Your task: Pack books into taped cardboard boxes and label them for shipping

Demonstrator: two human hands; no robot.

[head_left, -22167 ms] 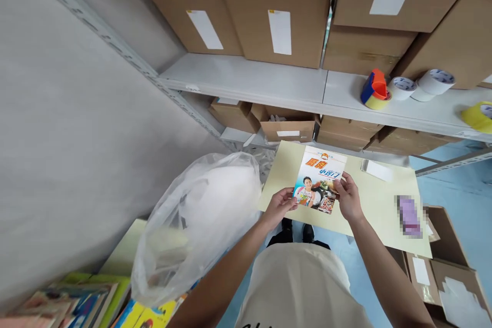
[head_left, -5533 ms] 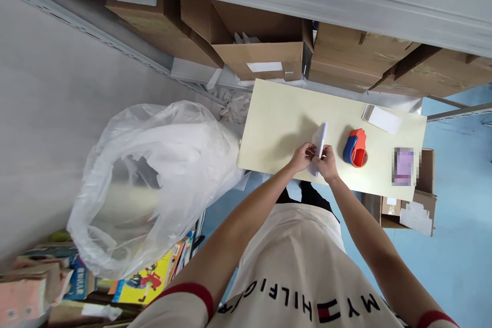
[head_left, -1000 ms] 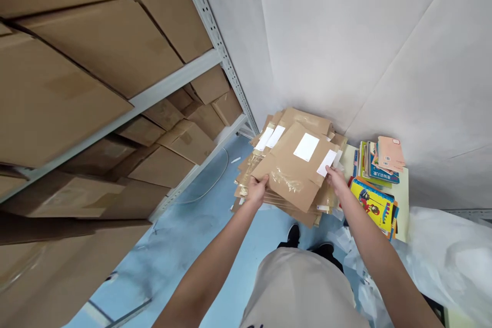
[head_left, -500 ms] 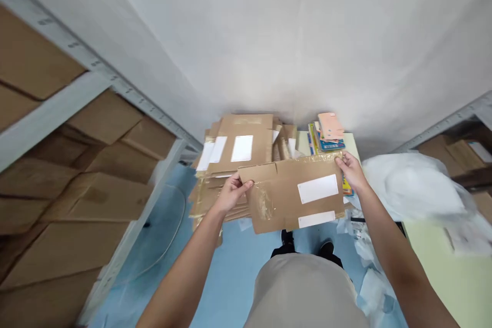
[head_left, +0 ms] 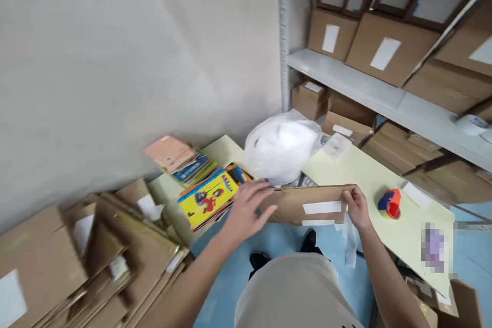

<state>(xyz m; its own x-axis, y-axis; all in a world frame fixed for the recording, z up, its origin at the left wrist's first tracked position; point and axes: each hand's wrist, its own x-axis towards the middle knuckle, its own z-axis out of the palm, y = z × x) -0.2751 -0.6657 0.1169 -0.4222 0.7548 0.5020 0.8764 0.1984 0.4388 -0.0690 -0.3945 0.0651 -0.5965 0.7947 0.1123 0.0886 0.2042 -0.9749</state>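
A flattened cardboard box [head_left: 295, 201] with two white labels is in front of me, tilted, its long edge running left to right. At its right end, my right hand [head_left: 358, 206] pinches it between thumb and fingers. My left hand [head_left: 249, 211] is at its left end with fingers spread; whether the palm touches the cardboard I cannot tell. Beside that hand, to the left, a yellow picture book [head_left: 209, 200] tops a stack of books. Another pile, with pink booklets [head_left: 171, 154] on top, sits behind it against the wall.
Stacked flattened boxes [head_left: 149, 251] fill the lower left. A white plastic bag [head_left: 282, 146] rests where the pale green tables meet. On the right table [head_left: 415, 236] is an orange and blue tape dispenser [head_left: 390, 203]. Metal shelving [head_left: 369, 82] with boxes lines the right side.
My view has swung right, showing the right table and shelves. The flattened box has come along in my right hand and tilted. My left hand has loosened its grip and spread its fingers.
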